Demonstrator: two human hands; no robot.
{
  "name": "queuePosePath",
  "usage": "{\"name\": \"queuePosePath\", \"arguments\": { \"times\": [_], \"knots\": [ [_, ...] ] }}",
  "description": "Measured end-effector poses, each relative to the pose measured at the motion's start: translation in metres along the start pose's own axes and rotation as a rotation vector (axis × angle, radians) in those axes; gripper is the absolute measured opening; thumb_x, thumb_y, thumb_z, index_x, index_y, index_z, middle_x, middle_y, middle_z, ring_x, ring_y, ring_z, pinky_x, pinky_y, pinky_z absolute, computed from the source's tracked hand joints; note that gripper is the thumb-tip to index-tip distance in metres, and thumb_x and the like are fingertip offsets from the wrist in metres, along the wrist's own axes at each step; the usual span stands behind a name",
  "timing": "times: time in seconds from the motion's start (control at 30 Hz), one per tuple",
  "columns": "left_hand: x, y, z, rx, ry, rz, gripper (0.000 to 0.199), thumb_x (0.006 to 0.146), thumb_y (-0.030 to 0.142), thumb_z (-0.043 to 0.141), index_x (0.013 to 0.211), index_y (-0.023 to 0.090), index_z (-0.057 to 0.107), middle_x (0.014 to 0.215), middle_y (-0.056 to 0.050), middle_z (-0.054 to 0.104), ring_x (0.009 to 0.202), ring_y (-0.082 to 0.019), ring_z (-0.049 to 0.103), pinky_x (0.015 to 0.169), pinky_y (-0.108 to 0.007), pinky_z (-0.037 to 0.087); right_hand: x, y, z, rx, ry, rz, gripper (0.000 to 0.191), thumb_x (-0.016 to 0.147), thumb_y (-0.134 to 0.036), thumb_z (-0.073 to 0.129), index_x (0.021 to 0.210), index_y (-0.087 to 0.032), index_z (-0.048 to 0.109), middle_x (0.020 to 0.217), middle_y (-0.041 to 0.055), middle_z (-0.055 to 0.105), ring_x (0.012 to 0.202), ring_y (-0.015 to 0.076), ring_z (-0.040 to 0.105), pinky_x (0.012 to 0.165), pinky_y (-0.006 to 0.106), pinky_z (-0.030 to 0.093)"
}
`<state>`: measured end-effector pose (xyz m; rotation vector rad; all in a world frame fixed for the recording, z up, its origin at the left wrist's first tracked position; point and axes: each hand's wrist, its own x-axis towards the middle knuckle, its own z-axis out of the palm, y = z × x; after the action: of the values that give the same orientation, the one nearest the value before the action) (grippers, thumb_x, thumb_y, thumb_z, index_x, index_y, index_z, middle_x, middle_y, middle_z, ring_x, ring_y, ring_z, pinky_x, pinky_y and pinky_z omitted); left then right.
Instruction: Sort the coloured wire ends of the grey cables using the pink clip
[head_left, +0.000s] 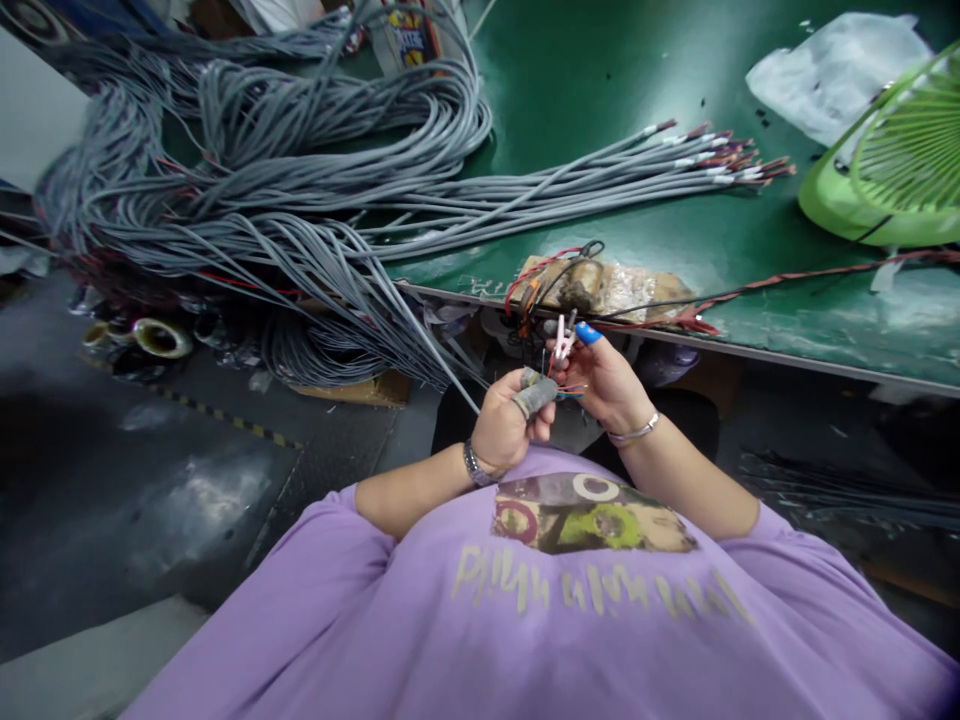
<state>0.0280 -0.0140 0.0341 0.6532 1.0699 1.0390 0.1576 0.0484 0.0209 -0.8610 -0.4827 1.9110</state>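
My left hand is closed on the end of a grey cable, with grey wrapping over its thumb and a fingertip. Thin coloured wires fan out from that end toward my right hand. The right hand's fingers are bent around a pale pink clip at the table edge, and a blue cover sits on one fingertip. Whether the right fingers also pinch a wire cannot be made out. Just beyond the hands, a taped block with red and black leads lies on the table's front edge.
Long bundles of grey cable cover the left of the green table, their stripped ends pointing right. A green fan and a white plastic bag are at the right. Tape rolls and coiled cable lie below.
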Motion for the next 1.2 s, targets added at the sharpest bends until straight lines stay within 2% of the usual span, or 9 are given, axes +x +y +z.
{"name": "queuePosePath", "arguments": {
  "times": [0.17,0.3,0.47,0.63,0.8,0.97,1.07,1.2],
  "knots": [
    [0.003,0.001,0.001,0.012,0.019,0.033,0.040,0.068,0.048,0.077,0.071,0.019,0.050,0.053,0.006,0.057,0.035,-0.005,0.045,0.034,-0.018,0.029,0.004,0.002,0.002,-0.052,0.022,-0.031,0.044,0.083,-0.061,0.067,0.076,-0.018,0.067,0.061,-0.0010,0.060,0.050,0.0083,0.046,0.049,0.023,0.039],
    [0.005,-0.001,0.000,0.011,0.021,0.036,0.038,0.070,0.046,0.076,0.071,0.019,0.049,0.053,0.006,0.057,0.035,-0.005,0.046,0.034,-0.018,0.027,0.008,0.003,0.005,-0.012,0.032,-0.031,0.049,0.079,-0.067,0.068,0.078,-0.018,0.067,0.069,0.0008,0.068,0.050,0.0081,0.049,0.047,0.023,0.041],
    [0.005,-0.003,0.000,0.012,0.012,0.040,0.036,0.070,0.044,0.076,0.070,0.019,0.050,0.054,0.006,0.058,0.035,-0.005,0.046,0.034,-0.017,0.029,0.014,0.005,0.004,0.080,0.042,0.019,0.049,0.074,-0.067,0.074,0.077,-0.019,0.064,0.068,-0.0018,0.069,0.052,0.0080,0.055,0.047,0.020,0.044],
    [0.007,-0.004,0.000,0.024,0.023,0.042,0.035,0.070,0.042,0.076,0.068,0.018,0.050,0.052,0.005,0.057,0.034,-0.005,0.046,0.034,-0.017,0.029,0.017,0.007,0.005,0.087,0.113,-0.018,0.047,0.072,-0.063,0.077,0.076,-0.019,0.063,0.061,-0.0031,0.067,0.049,0.0076,0.056,0.047,0.020,0.048],
    [0.009,-0.005,-0.001,0.056,0.030,0.041,0.034,0.070,0.042,0.075,0.067,0.018,0.050,0.052,0.005,0.057,0.034,-0.005,0.046,0.034,-0.017,0.026,0.016,0.007,0.008,0.094,0.121,-0.034,0.047,0.073,-0.063,0.077,0.075,-0.019,0.061,0.062,-0.0027,0.067,0.050,0.0075,0.057,0.048,0.019,0.049],
    [0.007,-0.004,-0.002,0.049,0.030,0.053,0.037,0.069,0.044,0.076,0.068,0.019,0.050,0.052,0.005,0.057,0.034,-0.005,0.046,0.033,-0.017,0.027,0.012,0.009,0.007,0.109,0.047,-0.004,0.054,0.077,-0.074,0.065,0.077,-0.021,0.058,0.066,-0.0023,0.066,0.051,0.0083,0.056,0.047,0.020,0.046],
    [0.004,-0.005,-0.005,0.069,0.019,0.056,0.036,0.069,0.044,0.076,0.067,0.018,0.051,0.052,0.005,0.057,0.034,-0.006,0.046,0.033,-0.017,0.029,0.009,0.008,-0.001,0.049,0.002,0.026,0.059,0.077,-0.080,0.057,0.079,-0.021,0.059,0.071,-0.0002,0.067,0.054,0.0098,0.056,0.049,0.022,0.047],
    [0.001,-0.010,-0.015,0.140,0.007,0.092,0.035,0.072,0.044,0.075,0.068,0.018,0.053,0.054,0.005,0.059,0.035,-0.006,0.047,0.035,-0.017,0.034,0.002,0.003,-0.025,-0.148,-0.187,0.148,0.070,0.064,-0.086,0.063,0.078,-0.018,0.066,0.070,0.0023,0.066,0.055,0.0112,0.057,0.052,0.024,0.049]
  ]
}}
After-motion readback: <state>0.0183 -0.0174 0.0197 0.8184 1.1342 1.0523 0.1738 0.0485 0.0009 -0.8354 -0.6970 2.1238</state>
